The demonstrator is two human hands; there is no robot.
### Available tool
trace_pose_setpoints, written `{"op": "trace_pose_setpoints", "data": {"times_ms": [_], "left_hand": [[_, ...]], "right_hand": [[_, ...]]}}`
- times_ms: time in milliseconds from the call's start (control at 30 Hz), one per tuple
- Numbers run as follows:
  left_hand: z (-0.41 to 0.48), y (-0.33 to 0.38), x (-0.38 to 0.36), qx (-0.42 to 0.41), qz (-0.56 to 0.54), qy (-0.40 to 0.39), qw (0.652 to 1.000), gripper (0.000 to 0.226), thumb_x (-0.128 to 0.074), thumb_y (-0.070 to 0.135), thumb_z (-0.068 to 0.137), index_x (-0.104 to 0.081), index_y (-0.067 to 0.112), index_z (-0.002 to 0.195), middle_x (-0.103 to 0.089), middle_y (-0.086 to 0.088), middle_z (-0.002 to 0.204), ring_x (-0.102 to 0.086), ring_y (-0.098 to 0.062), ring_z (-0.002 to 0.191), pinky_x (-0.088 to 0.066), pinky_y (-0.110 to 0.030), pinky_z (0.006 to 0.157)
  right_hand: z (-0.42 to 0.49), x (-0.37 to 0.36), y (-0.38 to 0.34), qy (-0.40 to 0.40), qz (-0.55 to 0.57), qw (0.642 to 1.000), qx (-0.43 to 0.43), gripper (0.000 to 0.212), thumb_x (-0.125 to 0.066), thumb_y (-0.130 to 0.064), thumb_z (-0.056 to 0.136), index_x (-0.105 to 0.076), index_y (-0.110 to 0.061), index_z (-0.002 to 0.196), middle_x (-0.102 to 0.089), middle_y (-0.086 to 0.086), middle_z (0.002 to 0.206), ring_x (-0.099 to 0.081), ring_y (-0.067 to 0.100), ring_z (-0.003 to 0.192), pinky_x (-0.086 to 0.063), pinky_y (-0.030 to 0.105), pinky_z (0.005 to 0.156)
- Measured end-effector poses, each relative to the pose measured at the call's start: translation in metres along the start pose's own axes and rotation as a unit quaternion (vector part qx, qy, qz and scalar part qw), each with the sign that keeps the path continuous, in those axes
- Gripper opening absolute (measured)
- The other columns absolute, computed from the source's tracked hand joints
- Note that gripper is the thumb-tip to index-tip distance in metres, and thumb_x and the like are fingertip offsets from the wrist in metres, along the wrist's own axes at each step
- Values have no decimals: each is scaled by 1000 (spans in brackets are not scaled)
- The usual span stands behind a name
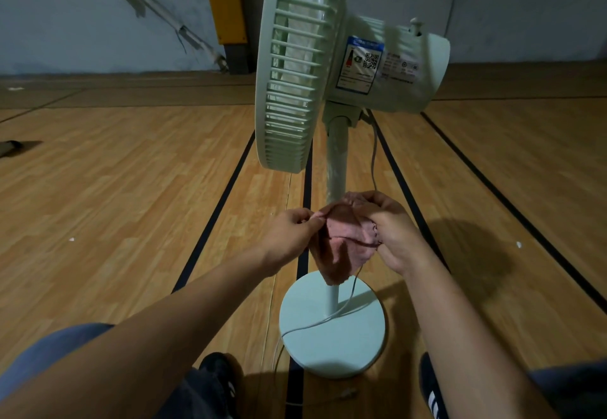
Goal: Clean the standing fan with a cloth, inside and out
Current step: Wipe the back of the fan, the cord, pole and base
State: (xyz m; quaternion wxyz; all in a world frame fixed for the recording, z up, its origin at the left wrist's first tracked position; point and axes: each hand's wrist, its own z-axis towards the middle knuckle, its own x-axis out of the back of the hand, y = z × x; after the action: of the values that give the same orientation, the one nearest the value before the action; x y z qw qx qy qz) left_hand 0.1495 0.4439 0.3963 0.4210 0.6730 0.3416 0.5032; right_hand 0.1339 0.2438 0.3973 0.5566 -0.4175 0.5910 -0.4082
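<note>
Both forearms are bare from the fingers [303,218] back to the lower edge of the view, with no sleeves, watch or rings showing. Well behind the fingers, the legs wear blue-grey trousers [49,349]. Below them sit dark shoes: the left shoe [220,372] plain black with a faint white mark, the right shoe [433,392] black with white stripes on its side.
</note>
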Motion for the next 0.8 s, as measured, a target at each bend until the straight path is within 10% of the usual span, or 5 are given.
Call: {"op": "trace_pose_setpoints", "data": {"times_ms": [400, 633, 800], "left_hand": [[0, -11, 2, 71, 98, -53, 991, 26, -59, 20, 110, -57, 9, 133, -69, -14, 122, -70, -24, 106, -64, -35, 87], [3, -14, 0, 149, -172, -14, 974, 34, -61, 33, 111, -63, 4, 129, -74, -19, 125, -73, -33, 116, -58, -52, 109], [3, -11, -3, 140, -32, 42, 989, 39, -57, 47, 111, -69, 11, 120, -76, -13, 111, -75, -28, 100, -63, -37, 73]], "right_hand": [[5, -7, 6, 33, -211, 976, 39, 10, -69, -12, 98, -75, -18, 94, -79, 1, 89, -77, 14, 80, -60, 26, 63], [6, 3, 4, 69, -142, 987, 16, 20, -57, 4, 97, -72, -10, 98, -79, 7, 92, -77, 21, 82, -60, 28, 65], [6, -1, 10, 69, -162, 984, 39, 14, -61, -1, 99, -72, -8, 101, -78, 7, 95, -76, 15, 85, -56, 21, 63]]}}
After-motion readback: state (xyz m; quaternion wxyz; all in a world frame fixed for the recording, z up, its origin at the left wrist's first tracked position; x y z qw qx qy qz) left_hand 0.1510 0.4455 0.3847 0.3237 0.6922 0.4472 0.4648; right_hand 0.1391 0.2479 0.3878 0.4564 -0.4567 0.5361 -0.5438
